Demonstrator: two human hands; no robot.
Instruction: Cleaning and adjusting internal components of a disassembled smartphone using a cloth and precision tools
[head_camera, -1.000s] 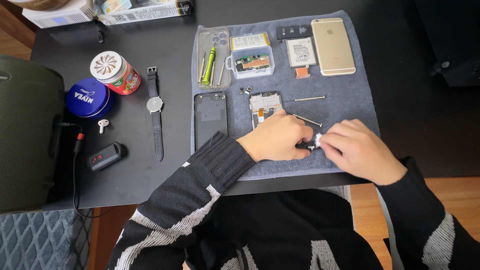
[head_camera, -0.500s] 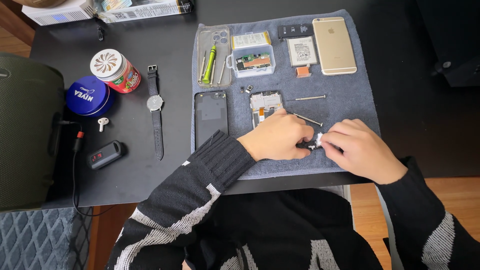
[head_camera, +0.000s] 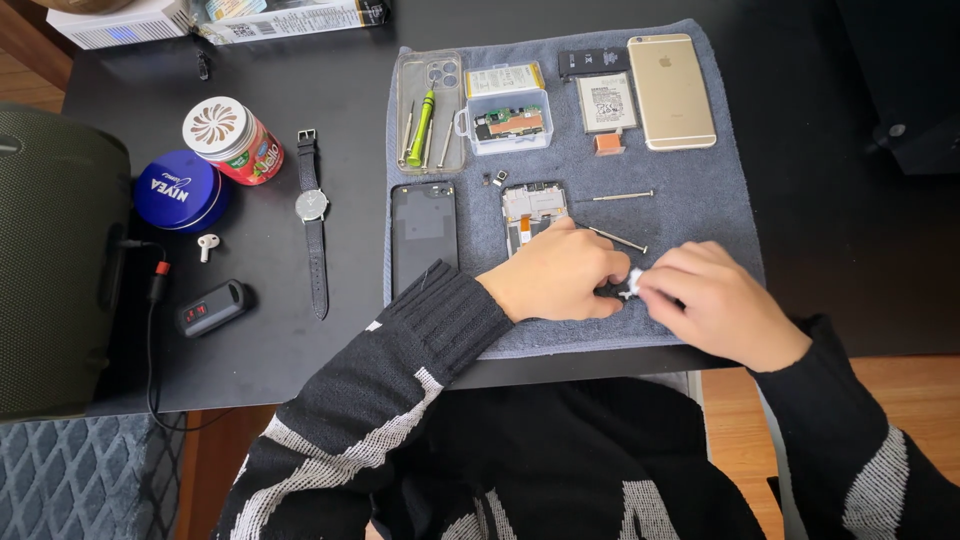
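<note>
My left hand (head_camera: 558, 275) rests on the grey mat (head_camera: 700, 180), fingers curled over the lower half of an opened phone frame (head_camera: 533, 206) and pinching a small dark part that is mostly hidden. My right hand (head_camera: 715, 303) meets it at the fingertips, closed on a small white piece (head_camera: 633, 282). A thin metal screwdriver (head_camera: 617, 238) lies just above my hands, a second one (head_camera: 620, 196) further up. A black phone back panel (head_camera: 423, 233) lies to the left of my left hand.
On the mat's far side are a gold phone (head_camera: 671, 90), a battery (head_camera: 605, 101), a clear parts box (head_camera: 509, 122) and a clear case with tools (head_camera: 429, 112). On the black table to the left: wristwatch (head_camera: 312, 218), blue tin (head_camera: 177, 190), red jar (head_camera: 231, 139), earbud (head_camera: 206, 245).
Both hands stay together at the near edge of the mat; only the fingertips have shifted slightly around the small parts.
</note>
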